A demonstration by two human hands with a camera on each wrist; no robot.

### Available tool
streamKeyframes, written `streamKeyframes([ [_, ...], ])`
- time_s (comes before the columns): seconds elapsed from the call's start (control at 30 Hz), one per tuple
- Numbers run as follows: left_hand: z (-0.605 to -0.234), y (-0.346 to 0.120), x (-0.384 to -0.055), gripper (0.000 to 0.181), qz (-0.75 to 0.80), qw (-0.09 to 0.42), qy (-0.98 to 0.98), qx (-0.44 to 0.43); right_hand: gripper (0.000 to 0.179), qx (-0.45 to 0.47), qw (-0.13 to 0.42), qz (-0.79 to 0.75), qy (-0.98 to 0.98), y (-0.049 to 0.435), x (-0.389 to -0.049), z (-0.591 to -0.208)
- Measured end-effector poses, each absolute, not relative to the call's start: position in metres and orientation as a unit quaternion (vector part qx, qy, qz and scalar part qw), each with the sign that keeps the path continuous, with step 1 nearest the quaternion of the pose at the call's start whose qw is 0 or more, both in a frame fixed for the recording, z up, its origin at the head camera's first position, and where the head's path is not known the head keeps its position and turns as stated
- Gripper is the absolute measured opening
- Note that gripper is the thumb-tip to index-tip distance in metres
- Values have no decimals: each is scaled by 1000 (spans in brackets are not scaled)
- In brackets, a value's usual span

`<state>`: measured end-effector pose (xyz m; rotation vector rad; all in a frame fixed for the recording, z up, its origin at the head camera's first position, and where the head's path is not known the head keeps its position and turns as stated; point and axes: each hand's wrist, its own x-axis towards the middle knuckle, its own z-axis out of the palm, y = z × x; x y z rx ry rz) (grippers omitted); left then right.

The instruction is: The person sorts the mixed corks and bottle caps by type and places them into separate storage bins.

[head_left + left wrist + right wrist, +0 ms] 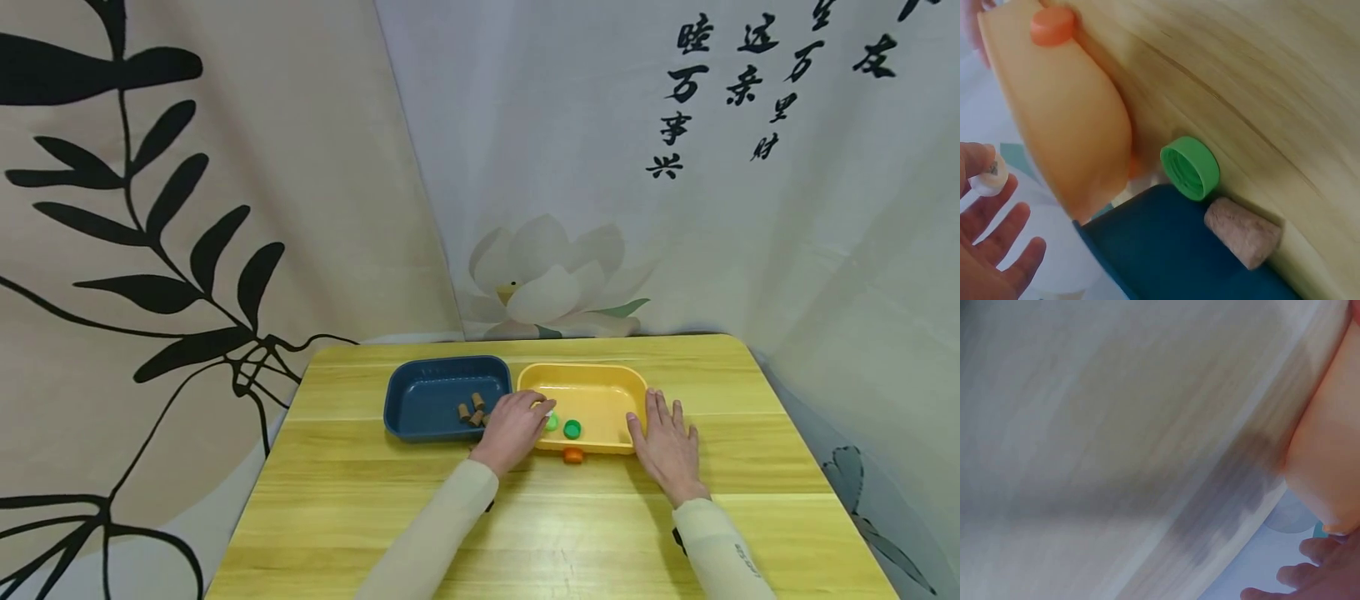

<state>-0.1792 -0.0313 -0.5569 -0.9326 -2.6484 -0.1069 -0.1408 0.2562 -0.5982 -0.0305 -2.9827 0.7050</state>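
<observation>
Between thumb and fingertip my left hand (516, 429) pinches a small white cap (991, 178), held above the left part of the yellow tray (611, 379). Inside that tray lie a dark green bottle cap (572, 429) and a light green cap (552, 422). My right hand (670, 450) has its fingers extended and touches the tray's right rim. On the table at the tray's near side is an orange cap (573, 456). In the left wrist view, a green bottle cap (1190, 167) and a cork (1244, 231) lie on the table beside the blue tray.
To the left stands the dark blue tray (431, 392), close to the yellow one, with several corks (477, 402) at its right end. Both trays sit toward the back of the wooden table (360, 500). Printed curtains (337, 208) hang behind it.
</observation>
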Motion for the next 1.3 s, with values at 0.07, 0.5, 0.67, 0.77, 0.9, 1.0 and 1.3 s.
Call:
streamKeyframes([
  [0.07, -560, -26, -183, 28, -42, 159, -931, -326, 76, -11, 41, 231, -972, 256, -141, -599],
  [0.5, -576, 1, -200, 23, -12, 102, -952, -289, 77, -12, 40, 233, -972, 255, -142, -603],
  [0.67, -574, 4, -200, 37, -11, 69, -962, -264, 77, -10, 37, 236, -971, 252, -144, -603],
  [0.77, -574, 1, -198, 48, -21, 59, -963, -262, 77, -11, 40, 234, -971, 251, -144, -602],
  [0.9, -574, -6, -192, 52, -55, 78, -956, -277, 77, -14, 41, 228, -973, 252, -143, -601],
  [1.0, -573, -14, -185, 51, -77, 96, -951, -283, 77, -14, 40, 228, -973, 254, -143, -601],
  [1.3, -569, -49, -153, 55, -126, 125, -944, -278, 77, -12, 38, 236, -971, 255, -141, -601],
])
